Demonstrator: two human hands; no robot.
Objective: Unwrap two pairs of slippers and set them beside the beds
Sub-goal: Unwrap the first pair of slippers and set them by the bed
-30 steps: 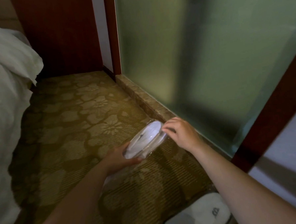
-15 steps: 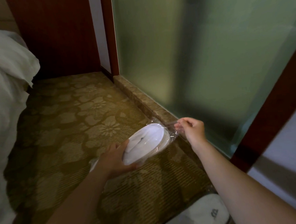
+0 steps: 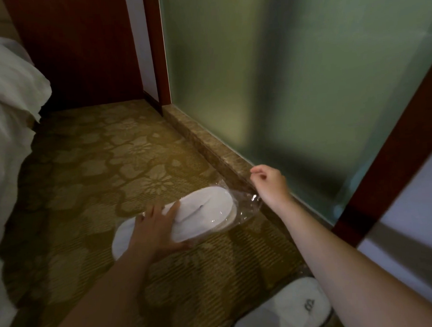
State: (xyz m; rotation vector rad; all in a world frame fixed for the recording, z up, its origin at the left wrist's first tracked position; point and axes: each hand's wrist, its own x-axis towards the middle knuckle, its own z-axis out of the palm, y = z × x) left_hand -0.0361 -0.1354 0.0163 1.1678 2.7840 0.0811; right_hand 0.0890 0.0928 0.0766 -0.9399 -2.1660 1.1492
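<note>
A pair of flat white slippers in a clear plastic wrapper is held above the patterned carpet. My left hand grips the pair around its middle, fingers spread over the top. My right hand is to the right of the pair, thumb and forefinger pinched together near the wrapper's loose far end; whether they hold film I cannot tell. A second white slipper pair with a dark logo lies on the floor at the bottom right, partly behind my right forearm.
A bed with white bedding fills the left side. A frosted glass wall on a stone sill runs along the right. Dark wood panels close the far end. Patterned carpet lies between.
My left hand has tilted the pair flatter and lower. My right hand has pulled away to the right and up, stretching the wrapper's end off the slippers' tip.
</note>
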